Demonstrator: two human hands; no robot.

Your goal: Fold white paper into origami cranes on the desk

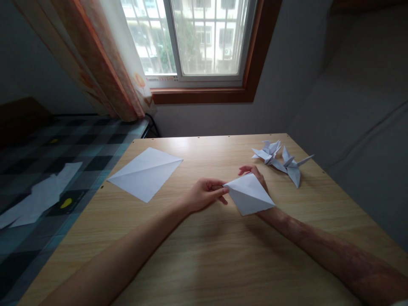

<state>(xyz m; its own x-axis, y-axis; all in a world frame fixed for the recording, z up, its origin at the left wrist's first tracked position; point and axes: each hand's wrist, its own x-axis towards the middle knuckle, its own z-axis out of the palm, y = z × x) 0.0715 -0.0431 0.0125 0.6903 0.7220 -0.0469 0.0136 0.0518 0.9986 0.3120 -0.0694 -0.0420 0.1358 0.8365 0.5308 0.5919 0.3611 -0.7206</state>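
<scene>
A folded white sheet of paper (250,193), shaped like a diamond with a slanting crease, is held above the table. My left hand (208,193) is closed on its left corner, pinching it between thumb and fingers. Behind the sheet is my right hand (256,172), its palm mostly hidden by the paper. Its visible fingers are loosely bent and apart, showing past the upper edge; I see no grip on the paper. Farther left, a creased square sheet of white paper (146,174) lies flat on the wooden table (178,246).
Folded white paper cranes (269,152) sit at the table's back right, one crane (291,165) nearer me. To the left, loose white papers (41,195) lie on a checked bed cover (92,131). A curtain (105,59) hangs beside the window (207,38) beyond the table.
</scene>
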